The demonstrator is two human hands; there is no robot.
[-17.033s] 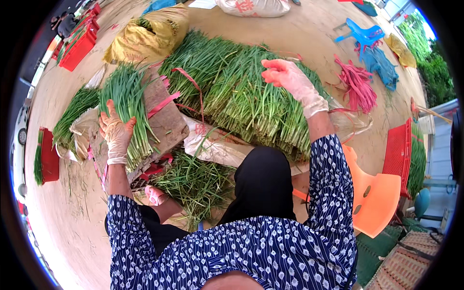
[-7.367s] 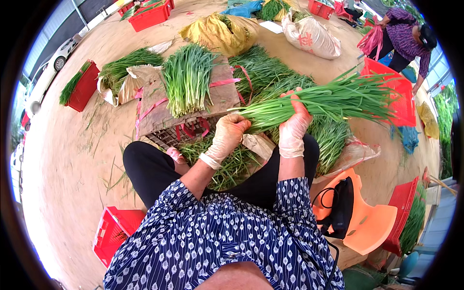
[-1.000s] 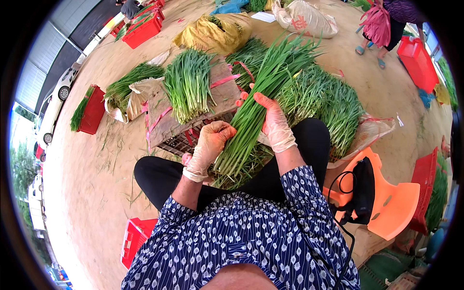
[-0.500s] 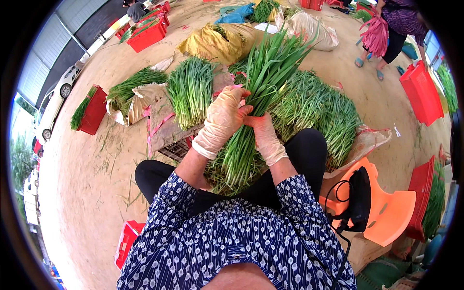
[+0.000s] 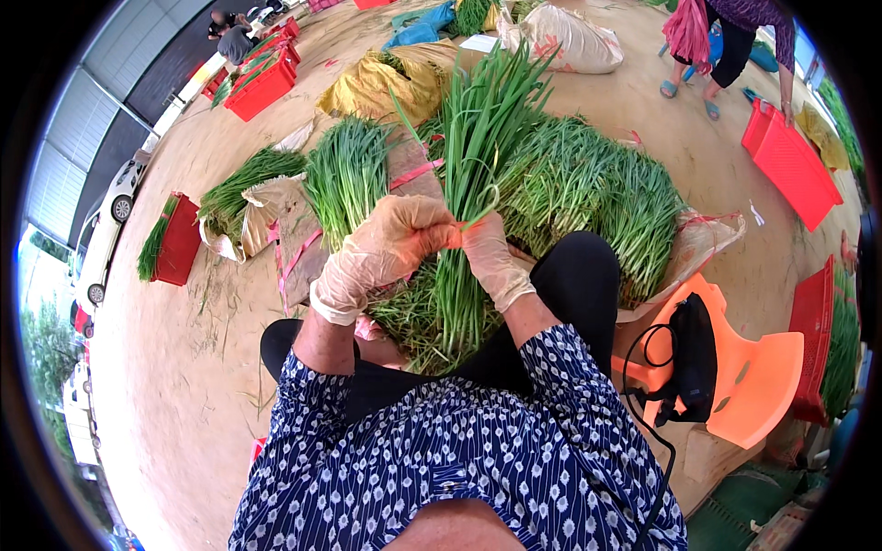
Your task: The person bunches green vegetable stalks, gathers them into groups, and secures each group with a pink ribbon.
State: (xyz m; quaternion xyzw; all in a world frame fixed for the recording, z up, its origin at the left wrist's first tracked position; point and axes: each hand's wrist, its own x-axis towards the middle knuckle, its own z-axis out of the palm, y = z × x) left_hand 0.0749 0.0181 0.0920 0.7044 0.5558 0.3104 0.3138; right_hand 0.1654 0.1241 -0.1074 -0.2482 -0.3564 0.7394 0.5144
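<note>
A bunch of garlic chives (image 5: pixel 464 138) stands nearly upright in front of me, leaves pointing away and pale stalk ends near my lap. My right hand (image 5: pixel 490 257), in a thin whitish glove, is closed against its right side. From the left, my left hand (image 5: pixel 390 241), gloved the same way, pinches at the bunch's middle; what lies between its fingertips is hidden. One pale green blade (image 5: pixel 491 204) curls out where the hands meet. Loose chive trimmings (image 5: pixel 413 317) lie beneath the bunch, between my knees.
Chives (image 5: pixel 347 174) stand on a board to the left with pink ties (image 5: pixel 299 262). A large chive pile (image 5: pixel 597 202) lies right on a sack. An orange chair (image 5: pixel 749 386) holds a black bag (image 5: pixel 691 358). Red crates (image 5: pixel 172 243) stand around. A person (image 5: pixel 735 37) touches a red crate (image 5: pixel 792 165).
My left hand has moved down and left, its fingers now pinched at the bunch's middle. The bunch stands more upright, and a pale blade sticks out by my right hand.
</note>
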